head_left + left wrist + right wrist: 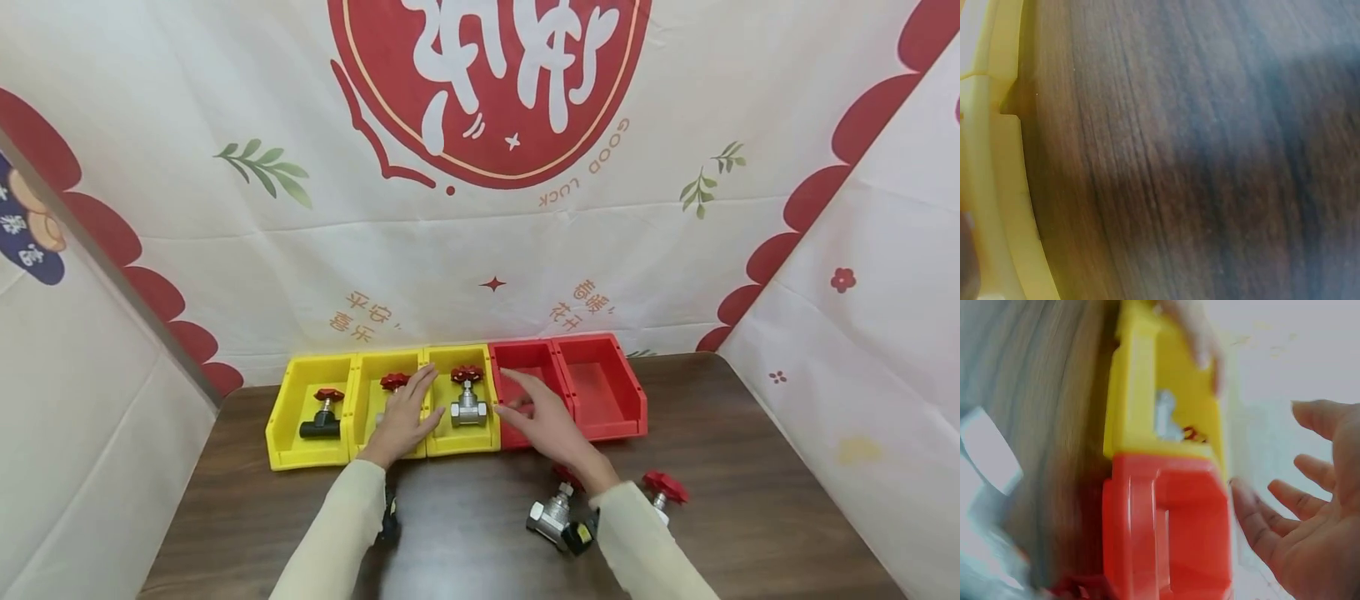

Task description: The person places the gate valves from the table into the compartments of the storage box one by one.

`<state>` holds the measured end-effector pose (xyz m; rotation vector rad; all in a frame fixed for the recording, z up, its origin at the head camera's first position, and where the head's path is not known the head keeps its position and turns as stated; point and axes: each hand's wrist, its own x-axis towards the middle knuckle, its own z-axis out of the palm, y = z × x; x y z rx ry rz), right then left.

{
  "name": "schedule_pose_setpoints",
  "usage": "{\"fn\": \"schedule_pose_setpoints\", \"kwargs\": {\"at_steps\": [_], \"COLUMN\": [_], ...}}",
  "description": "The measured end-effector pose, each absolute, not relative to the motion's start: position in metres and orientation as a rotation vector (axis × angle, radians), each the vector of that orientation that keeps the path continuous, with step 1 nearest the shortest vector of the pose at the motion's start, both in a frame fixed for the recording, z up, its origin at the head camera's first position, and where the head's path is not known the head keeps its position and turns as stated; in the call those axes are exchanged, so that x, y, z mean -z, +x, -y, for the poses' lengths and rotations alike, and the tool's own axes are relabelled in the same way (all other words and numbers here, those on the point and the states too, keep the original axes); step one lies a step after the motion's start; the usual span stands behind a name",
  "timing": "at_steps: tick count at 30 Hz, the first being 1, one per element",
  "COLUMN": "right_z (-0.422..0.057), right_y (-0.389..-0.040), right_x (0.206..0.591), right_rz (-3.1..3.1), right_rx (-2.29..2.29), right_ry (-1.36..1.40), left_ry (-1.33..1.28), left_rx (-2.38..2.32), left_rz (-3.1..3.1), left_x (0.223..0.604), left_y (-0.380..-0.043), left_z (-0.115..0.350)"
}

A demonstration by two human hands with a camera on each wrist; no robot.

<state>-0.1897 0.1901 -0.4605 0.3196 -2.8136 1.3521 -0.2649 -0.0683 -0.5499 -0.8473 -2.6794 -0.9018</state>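
My left hand (pixel 405 421) hovers over the middle yellow bin, fingers extended and holding nothing. It partly covers a valve with a red handwheel (pixel 393 381) in that bin. Over the nearer-left red bin (pixel 525 358) is my right hand (pixel 547 421), its fingers loosely bent with nothing between them; the right wrist view shows its bare palm (pixel 1316 531). A silver valve with a red handwheel (pixel 468 408) stands in the right yellow bin, between the hands. In the left yellow bin lies a black-bodied valve (pixel 322 423).
The right red bin (pixel 600 383) shows a bare floor. On the brown table (pixel 465 533) lie a silver valve (pixel 551 518), a black-ended part (pixel 577 537) and a red-wheeled valve (pixel 665 487), partly behind my right sleeve. Another black part (pixel 388 521) shows beside my left sleeve.
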Motion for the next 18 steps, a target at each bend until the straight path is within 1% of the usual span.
{"fn": "schedule_pose_setpoints", "kwargs": {"at_steps": [4,8,13,18], "right_z": [-0.191,-0.192,-0.196,-0.200], "right_y": [-0.151,-0.118,-0.089,-0.068], "right_x": [0.465,0.474,0.485,0.495], "right_rz": [2.669,2.610,2.556,2.559], "right_rx": [-1.570,-1.674,-1.634,-1.530], "right_ry": [0.232,0.138,0.011,-0.158], "left_ry": [-0.852,-0.839,-0.818,-0.825], "left_rx": [0.894,0.906,0.896,0.917], "left_rz": [2.690,2.687,2.690,2.718], "left_x": [0.548,0.546,0.546,0.549], "left_y": [-0.264,-0.263,-0.262,-0.262], "left_z": [0.068,0.069,0.070,0.070]}}
